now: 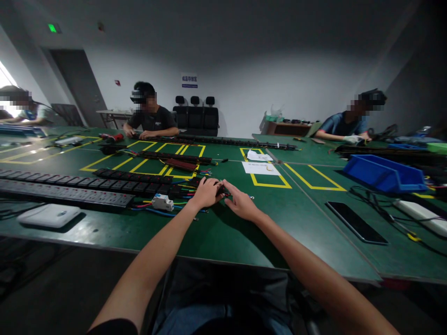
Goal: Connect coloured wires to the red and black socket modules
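My left hand (206, 191) is closed, fingers curled over a small dark thing at the wire ends of the black power strips. Against its fingertips, my right hand (240, 201) is closed too, its fingers pressed together at the same spot. What they pinch is mostly hidden by the fingers. A long black socket strip (139, 184) reaches from the left toward my left hand. Nearer to me lies a grey-faced socket strip (80, 193), with a white circuit breaker (162, 202) at its end on coloured wires. Blue wires (167, 213) run below my left hand.
A white flat box (49, 216) lies left on the green table (216, 242). To the right are a phone (355, 222), a blue bin (383, 174), cables and a white power strip (424, 216). Paper sheets (261, 168) lie ahead. Co-workers sit across the table and far left.
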`<state>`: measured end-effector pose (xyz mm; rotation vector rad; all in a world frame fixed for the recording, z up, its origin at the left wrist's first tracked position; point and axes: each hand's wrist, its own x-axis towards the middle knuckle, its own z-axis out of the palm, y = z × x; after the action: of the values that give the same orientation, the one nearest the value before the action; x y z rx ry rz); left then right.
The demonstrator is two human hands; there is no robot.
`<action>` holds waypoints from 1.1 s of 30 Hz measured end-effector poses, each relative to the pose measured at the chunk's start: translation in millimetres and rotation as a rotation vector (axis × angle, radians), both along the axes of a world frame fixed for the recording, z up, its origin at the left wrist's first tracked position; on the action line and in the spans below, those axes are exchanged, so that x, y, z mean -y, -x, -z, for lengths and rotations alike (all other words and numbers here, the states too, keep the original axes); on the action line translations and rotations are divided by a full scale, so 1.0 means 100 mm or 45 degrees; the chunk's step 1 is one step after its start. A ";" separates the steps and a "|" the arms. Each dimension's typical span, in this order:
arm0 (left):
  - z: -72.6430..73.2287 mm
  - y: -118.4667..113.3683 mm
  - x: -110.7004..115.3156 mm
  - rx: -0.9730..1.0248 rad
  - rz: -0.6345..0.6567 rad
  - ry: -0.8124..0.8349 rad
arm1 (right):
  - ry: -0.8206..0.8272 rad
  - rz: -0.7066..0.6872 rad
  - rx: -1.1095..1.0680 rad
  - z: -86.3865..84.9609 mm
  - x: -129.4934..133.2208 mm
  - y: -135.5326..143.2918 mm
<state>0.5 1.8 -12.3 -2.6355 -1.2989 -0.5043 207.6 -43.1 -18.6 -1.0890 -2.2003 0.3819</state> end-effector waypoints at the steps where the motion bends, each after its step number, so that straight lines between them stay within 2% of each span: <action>1: 0.00 0.00 0.00 -0.001 0.003 0.003 | 0.000 -0.026 0.031 0.00 0.01 0.01; 8: 0.01 0.02 0.00 0.032 0.021 0.020 | -0.014 -0.069 0.072 -0.04 0.03 0.04; 11: 0.00 0.01 0.02 0.025 0.013 0.016 | -0.058 -0.017 0.042 -0.08 0.03 0.01; 20: -0.01 -0.01 0.02 0.023 -0.001 0.013 | -0.230 0.514 -0.127 -0.27 0.03 -0.24; 24: -0.01 -0.02 0.01 0.029 -0.001 0.018 | -0.414 0.688 -0.140 -0.30 0.02 -0.31; 27: -0.01 -0.02 0.02 0.024 -0.004 0.009 | -0.529 0.648 -0.066 -0.29 0.01 -0.35; 33: -0.01 -0.02 0.03 0.019 -0.004 -0.020 | -0.591 0.371 0.253 -0.29 -0.02 -0.44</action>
<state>2.8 -0.9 -11.6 -2.6216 -1.2982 -0.5325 251.2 -41.5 10.2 -1.1910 -2.1006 -0.3627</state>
